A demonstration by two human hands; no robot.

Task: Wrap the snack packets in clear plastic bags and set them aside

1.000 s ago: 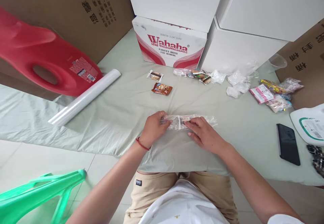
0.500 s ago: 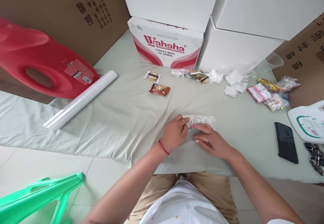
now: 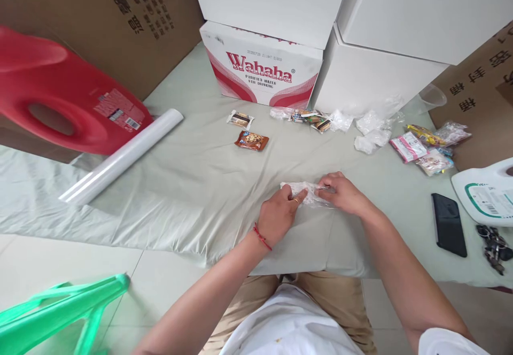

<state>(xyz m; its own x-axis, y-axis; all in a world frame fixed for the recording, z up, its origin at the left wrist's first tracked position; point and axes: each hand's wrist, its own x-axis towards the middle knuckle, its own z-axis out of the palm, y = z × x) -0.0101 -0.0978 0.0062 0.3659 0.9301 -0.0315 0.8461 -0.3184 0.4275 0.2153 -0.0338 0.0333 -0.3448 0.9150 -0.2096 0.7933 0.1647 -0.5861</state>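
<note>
Far left, a red jug (image 3: 78, 98) is sitting beside a pale roll (image 3: 122, 157), which is lying aslant on the cloth-covered counter (image 3: 188, 184). Farther right, a brown cookie packet (image 3: 251, 141) is resting near a clear-wrapped snack (image 3: 240, 120). The left hand (image 3: 276, 216) is pressing its fingers down on a crumpled strip of clear plastic (image 3: 313, 197) at the counter's near side; cannot tell if they are closing on it. The right hand (image 3: 344, 194) is pinching the strip's other end, thumb and forefinger appearing together on it. Step in hand, by judgement: folding or smoothing the plastic. Next move is probably calling for steady left pressure and a light right pinch. Far right, a phone (image 3: 449, 225) is lying near keys (image 3: 494, 248).
</note>
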